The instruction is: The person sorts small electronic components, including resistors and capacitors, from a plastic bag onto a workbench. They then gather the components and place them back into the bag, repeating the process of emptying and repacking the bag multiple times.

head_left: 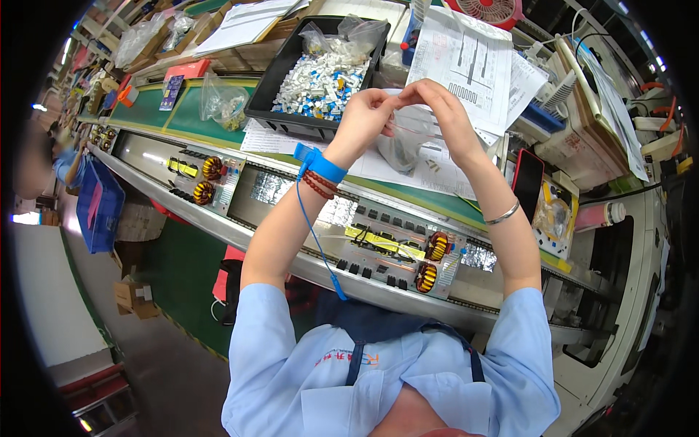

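My left hand [362,122], with a blue wrist strap [321,164] below it, is closed in a pinch at the top of a clear plastic bag [405,143]. My right hand [443,116] arches over from the other side, its fingertips meeting the left ones at the bag's upper edge. Small pieces show faintly inside the bag, too blurred to name. Below my forearms a circuit board [397,251] lies on the conveyor rails, carrying a yellow transformer [384,242], black parts and two copper-wound coils [437,247].
Left of the bag, a black tray [256,109] holds many white and blue connectors. Printed sheets [466,62] lie behind my hands. Another circuit board [227,182] sits farther left on the line. A phone [528,177] and a bottle [598,215] are at the right.
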`<state>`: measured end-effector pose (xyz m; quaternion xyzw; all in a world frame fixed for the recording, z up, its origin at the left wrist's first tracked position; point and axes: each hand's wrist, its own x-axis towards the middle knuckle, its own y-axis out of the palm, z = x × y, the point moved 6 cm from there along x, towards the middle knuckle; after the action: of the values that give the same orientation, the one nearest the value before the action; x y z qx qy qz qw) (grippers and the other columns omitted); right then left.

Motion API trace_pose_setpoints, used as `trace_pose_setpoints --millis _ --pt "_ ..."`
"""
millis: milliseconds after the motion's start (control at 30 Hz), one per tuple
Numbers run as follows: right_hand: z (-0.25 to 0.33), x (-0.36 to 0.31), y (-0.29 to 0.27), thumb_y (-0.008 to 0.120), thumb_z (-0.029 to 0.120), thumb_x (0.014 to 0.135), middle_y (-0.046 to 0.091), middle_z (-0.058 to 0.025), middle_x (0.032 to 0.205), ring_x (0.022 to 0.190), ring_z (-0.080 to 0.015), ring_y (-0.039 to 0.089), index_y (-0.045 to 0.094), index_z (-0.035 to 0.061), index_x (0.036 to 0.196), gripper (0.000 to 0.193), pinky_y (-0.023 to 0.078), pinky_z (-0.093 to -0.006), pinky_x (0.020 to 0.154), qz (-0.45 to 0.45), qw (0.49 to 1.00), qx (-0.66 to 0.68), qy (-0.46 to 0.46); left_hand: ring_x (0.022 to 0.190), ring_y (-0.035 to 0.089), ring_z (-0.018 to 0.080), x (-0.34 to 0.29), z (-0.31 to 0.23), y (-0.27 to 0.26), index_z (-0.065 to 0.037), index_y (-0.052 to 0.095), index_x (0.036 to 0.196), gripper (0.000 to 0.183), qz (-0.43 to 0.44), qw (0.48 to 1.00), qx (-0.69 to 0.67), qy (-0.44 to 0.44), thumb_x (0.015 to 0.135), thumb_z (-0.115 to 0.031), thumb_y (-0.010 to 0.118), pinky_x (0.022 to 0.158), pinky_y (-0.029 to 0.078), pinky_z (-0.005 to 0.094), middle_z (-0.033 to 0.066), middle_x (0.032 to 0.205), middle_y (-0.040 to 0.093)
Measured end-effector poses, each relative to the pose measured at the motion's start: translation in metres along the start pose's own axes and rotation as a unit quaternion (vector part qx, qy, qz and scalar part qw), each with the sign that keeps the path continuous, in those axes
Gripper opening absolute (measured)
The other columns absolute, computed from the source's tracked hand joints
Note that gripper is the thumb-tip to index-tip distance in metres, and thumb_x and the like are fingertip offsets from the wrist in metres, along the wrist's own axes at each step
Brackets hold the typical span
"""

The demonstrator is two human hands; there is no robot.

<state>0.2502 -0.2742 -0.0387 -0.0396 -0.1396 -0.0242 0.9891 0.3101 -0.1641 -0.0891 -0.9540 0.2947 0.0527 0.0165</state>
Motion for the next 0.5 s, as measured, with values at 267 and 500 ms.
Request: trace_pose_setpoints --millis 267,500 --pt "0.004 -0.027 -0.041 0.046 0.015 0.091 0.059 -0.0096 0.095 0.094 -0.0152 0.055 0.055 -0.0026 0.099 0.021 0.041 -0.0271 0.085 -0.063 0.993 -0.094 0.027 0.049 0.054 0.0095 -0.007 -0.008 -0.012 0.004 0.062 0.084 0.018 -0.020 0.997 0.052 0.056 0.085 -0.012 0.054 0.044 0.045 0.0228 0.0040 0.064 0.056" --pt "-0.084 -0.095 -0.032 0.049 0.000 0.078 0.049 -0.0153 0.123 0.110 -0.0274 0.049 0.052 0.0031 0.117 0.040 0.041 -0.0322 0.094 0.155 0.851 -0.501 -0.025 0.051 0.050 0.0043 -0.026 -0.020 -0.031 0.001 0.063 0.087 0.018 -0.022 0.991 0.117 0.063 0.087 -0.016 0.056 0.045 0.042 0.0178 -0.0007 0.062 0.053"
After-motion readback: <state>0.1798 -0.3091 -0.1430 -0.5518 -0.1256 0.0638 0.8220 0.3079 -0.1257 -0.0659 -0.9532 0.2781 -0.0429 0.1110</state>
